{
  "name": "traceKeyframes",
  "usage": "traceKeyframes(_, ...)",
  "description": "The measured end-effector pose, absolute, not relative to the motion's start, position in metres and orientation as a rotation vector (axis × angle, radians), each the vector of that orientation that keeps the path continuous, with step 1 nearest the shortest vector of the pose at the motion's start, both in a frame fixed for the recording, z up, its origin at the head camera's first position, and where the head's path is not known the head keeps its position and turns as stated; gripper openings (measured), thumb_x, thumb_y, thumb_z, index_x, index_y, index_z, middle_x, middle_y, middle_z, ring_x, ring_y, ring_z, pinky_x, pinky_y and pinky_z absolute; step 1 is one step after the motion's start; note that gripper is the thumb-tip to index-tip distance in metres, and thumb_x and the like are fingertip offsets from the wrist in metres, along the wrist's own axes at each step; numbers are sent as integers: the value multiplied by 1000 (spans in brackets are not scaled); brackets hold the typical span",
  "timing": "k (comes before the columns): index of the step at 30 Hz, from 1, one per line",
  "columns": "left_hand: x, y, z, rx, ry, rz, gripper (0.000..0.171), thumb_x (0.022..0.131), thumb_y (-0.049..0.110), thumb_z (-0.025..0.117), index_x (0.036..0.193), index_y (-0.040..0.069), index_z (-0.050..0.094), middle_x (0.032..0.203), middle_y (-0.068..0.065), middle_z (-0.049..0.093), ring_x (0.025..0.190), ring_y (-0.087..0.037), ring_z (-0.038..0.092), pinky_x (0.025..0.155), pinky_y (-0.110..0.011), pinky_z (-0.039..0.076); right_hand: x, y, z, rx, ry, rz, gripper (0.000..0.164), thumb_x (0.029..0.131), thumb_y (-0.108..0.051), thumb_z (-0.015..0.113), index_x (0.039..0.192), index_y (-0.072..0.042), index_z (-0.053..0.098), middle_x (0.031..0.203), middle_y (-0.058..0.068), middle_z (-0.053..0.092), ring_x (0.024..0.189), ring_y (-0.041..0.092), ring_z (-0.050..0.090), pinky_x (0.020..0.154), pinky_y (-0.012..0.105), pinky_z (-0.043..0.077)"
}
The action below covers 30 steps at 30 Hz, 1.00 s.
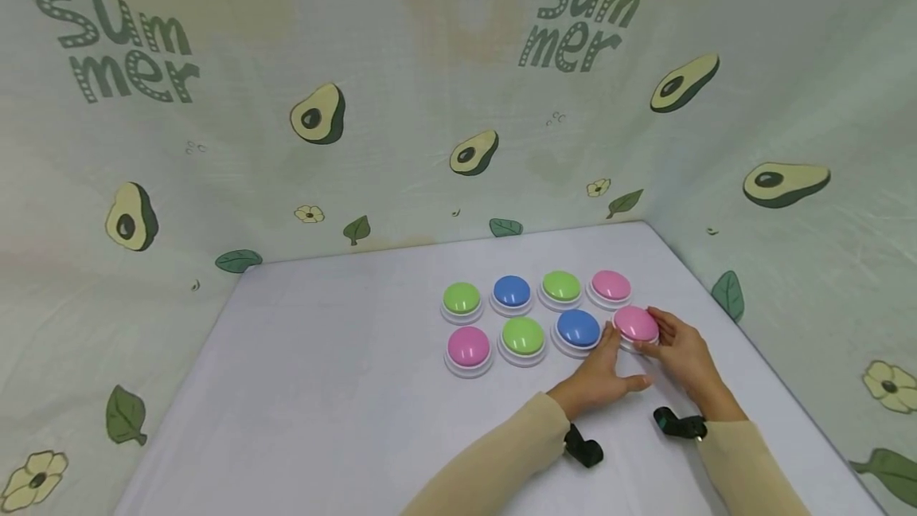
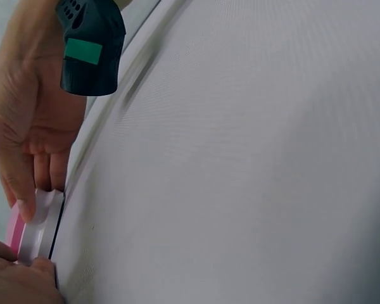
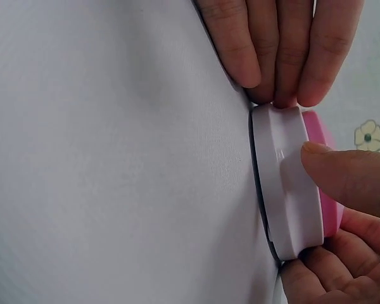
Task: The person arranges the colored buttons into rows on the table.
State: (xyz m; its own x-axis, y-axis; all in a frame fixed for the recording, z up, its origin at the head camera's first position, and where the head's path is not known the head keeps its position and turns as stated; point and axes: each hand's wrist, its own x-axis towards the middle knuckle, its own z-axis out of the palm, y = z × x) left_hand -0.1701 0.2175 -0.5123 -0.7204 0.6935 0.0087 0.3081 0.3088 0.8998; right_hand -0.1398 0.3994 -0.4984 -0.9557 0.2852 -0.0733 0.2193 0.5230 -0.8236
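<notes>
My right hand (image 1: pixel 684 353) grips a pink push button (image 1: pixel 636 323) with a white round base (image 3: pixel 288 183), at the right end of the front row. Its thumb lies along the near side of the base and the fingers curl at the right side. With fingers straight and thumb held apart, my left hand (image 1: pixel 598 379) touches the same button's left side. Just left of that hand stands a blue button (image 1: pixel 579 328). Behind the gripped button is another pink button (image 1: pixel 611 285). In the right wrist view, the base's bottom edge is right at the tabletop.
Further left in the front row stand a green button (image 1: pixel 523 336) and a pink button (image 1: pixel 469 347). The back row also has green (image 1: pixel 462 299), blue (image 1: pixel 512 291) and green (image 1: pixel 562 286) buttons. A printed cloth (image 1: pixel 401 181) hangs around the white table (image 1: pixel 322 388).
</notes>
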Motion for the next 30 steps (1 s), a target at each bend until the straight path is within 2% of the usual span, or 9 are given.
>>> traceKeyframes(5, -172, 212, -512, 872, 2171, 1404, 93, 96, 33, 77, 167, 4, 24, 174, -11, 19, 159, -16, 19, 126, -27, 23, -144, 399, -501, -408, -2683, 1431, 87, 98, -10, 74, 162, 9, 19, 163, 37, 24, 149, 55, 28, 118, 63, 30)
traceKeyframes(10, -170, 200, -509, 819, 2076, 1454, 88, 99, 33, 75, 167, 6, 25, 172, -5, 26, 152, -17, 37, 121, -26, 34, -145, 398, -500, -397, -2692, 1392, 89, 98, -15, 75, 162, 10, 18, 162, 38, 25, 148, 55, 31, 116, 61, 32)
traceKeyframes(13, -168, 192, -507, 815, 2015, 1487, 85, 100, 30, 74, 166, 6, 26, 171, -4, 30, 147, -17, 44, 118, -24, 38, -145, 397, -497, -389, -2678, 1307, 87, 98, -19, 76, 160, 12, 23, 161, 38, 28, 147, 55, 33, 114, 61, 34)
traceKeyframes(20, -163, 172, -497, 875, 1908, 1579, 75, 103, 25, 70, 165, 5, 31, 166, -3, 40, 145, -13, 47, 112, -18, 41, -144, 382, -487, -392, -2558, 1100, 77, 101, -32, 73, 155, 11, 38, 156, 35, 41, 141, 56, 41, 109, 63, 40)
traceKeyframes(23, -162, 161, -489, 891, 1842, 1667, 67, 106, 22, 65, 163, 5, 34, 163, -7, 45, 144, -15, 49, 110, -17, 43, -142, 374, -479, -427, -2453, 1161, 69, 102, -30, 71, 153, 8, 44, 155, 31, 46, 141, 52, 45, 112, 52, 42)
traceKeyframes(26, -164, 148, -480, 913, 1762, 1772, 57, 109, 18, 57, 161, 3, 37, 160, -12, 48, 145, -19, 49, 110, -18, 44, -142, 364, -469, -447, -2354, 1255, 60, 105, -29, 66, 152, 4, 49, 153, 26, 52, 140, 44, 51, 111, 26, 45)
traceKeyframes(28, -167, 138, -474, 924, 1749, 1822, 53, 111, 18, 53, 160, 4, 40, 159, -11, 50, 145, -19, 49, 110, -19, 44, -143, 357, -463, -442, -2295, 1337, 55, 108, -30, 62, 151, 3, 52, 152, 25, 54, 138, 30, 57, 104, 12, 45)
traceKeyframes(30, -171, 127, -468, 917, 1757, 1859, 49, 113, 19, 49, 159, 5, 42, 158, -10, 51, 145, -21, 50, 111, -21, 44, -145, 350, -458, -418, -2247, 1428, 53, 111, -31, 55, 151, 3, 52, 151, 25, 55, 130, 14, 62, 97, 5, 45)
